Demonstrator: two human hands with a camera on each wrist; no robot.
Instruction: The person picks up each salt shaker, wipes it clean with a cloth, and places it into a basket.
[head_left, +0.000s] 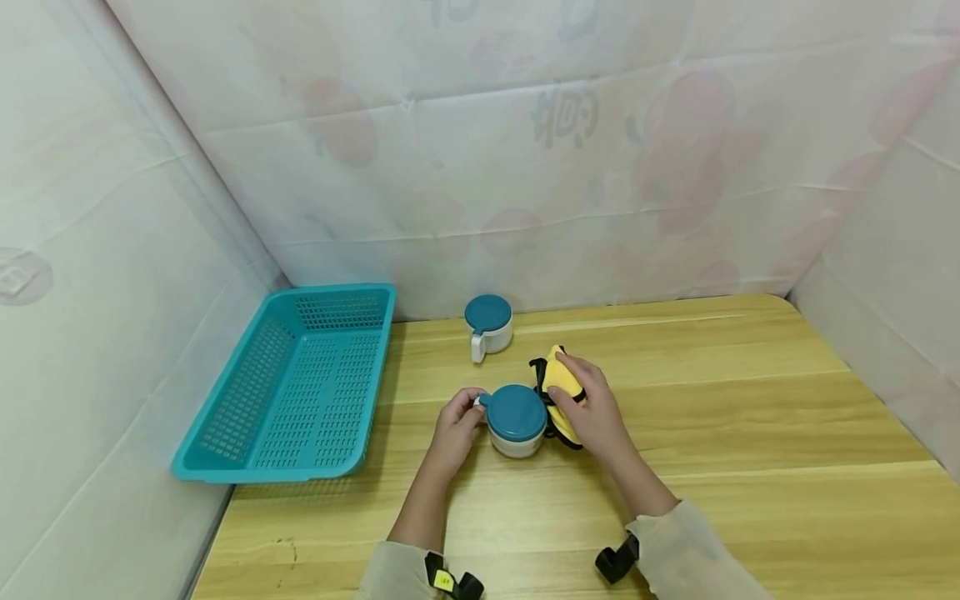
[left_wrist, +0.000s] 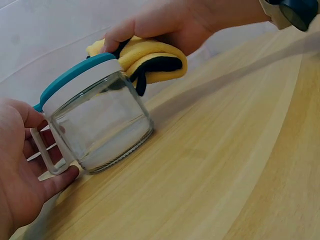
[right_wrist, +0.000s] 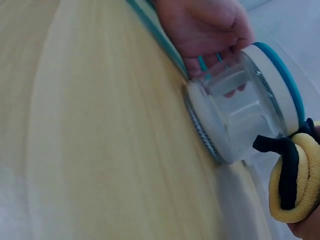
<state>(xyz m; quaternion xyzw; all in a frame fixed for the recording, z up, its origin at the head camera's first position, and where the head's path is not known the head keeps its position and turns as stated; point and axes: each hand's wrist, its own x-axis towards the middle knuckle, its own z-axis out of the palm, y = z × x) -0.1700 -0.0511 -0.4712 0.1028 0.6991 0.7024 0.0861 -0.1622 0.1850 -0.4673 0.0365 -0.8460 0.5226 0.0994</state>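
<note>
A clear glass jar with a blue lid, a white collar and a white side handle stands on the wooden table between the two hands. My left hand grips that handle from the left, its thumb near the lid's tab. On the other side, my right hand holds a folded yellow cloth with black edging. The cloth is close against the jar's right side; in the left wrist view my right fingertips come up to the lid's edge. Through the glass no contents are clearly visible.
Farther back stands a second jar with the same blue lid, its white handle toward the front. A turquoise perforated basket occupies the table's left side. White printed sheeting encloses the table at the back and both sides.
</note>
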